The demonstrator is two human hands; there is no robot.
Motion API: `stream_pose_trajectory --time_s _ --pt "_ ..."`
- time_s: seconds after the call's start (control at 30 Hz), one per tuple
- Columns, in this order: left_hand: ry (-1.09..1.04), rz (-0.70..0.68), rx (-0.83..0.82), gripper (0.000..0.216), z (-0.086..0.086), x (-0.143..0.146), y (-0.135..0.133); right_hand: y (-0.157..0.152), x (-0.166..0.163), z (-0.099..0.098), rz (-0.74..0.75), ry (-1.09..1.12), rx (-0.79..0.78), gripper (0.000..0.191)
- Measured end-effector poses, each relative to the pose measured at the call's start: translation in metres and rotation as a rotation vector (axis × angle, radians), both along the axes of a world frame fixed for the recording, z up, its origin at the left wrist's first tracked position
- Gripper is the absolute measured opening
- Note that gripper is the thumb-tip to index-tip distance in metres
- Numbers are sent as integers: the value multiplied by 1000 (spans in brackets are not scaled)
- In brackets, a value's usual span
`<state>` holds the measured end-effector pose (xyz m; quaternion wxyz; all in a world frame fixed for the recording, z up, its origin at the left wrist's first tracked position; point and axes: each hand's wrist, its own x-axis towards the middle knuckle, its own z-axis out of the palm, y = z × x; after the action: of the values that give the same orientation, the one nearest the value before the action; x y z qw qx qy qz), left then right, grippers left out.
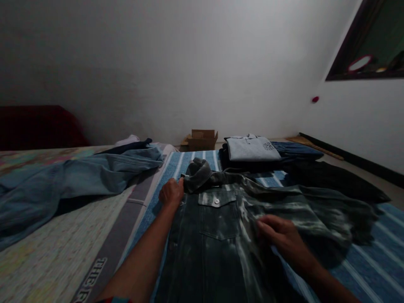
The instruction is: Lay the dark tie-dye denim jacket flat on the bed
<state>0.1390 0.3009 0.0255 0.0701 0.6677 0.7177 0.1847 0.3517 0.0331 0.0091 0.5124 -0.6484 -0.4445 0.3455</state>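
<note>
A dark washed denim jacket (221,235) lies spread on a blue striped cloth (372,269), chest pocket with a button facing up. My left hand (172,192) grips the jacket's edge near the collar (198,172) at its upper left. My right hand (279,235) rests on the jacket's right half, fingers pinching the fabric where it folds over.
A pile of blue denim clothes (78,176) lies to the left on a patterned mat (63,252). A folded light shirt (251,148) sits on dark folded garments (303,162) behind the jacket. A cardboard box (202,139) stands by the white wall.
</note>
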Motion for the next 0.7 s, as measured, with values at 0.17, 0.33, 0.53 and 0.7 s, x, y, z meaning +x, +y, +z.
stream_pose_trajectory --time_s 0.17,0.33,0.53,0.7 --pt "9 -43 113 26 8 -1 -18 -55 30 -27 -389 557 -170 44" --pt "-29 -189 180 18 14 5 -47 -53 52 -26 -386 728 -99 45" --pt "-186 -529 87 17 21 19 -92 -39 49 9 -530 72 -170 49" --pt "-285 -858 -42 29 36 41 -138 -21 22 55 -493 -234 12 55"
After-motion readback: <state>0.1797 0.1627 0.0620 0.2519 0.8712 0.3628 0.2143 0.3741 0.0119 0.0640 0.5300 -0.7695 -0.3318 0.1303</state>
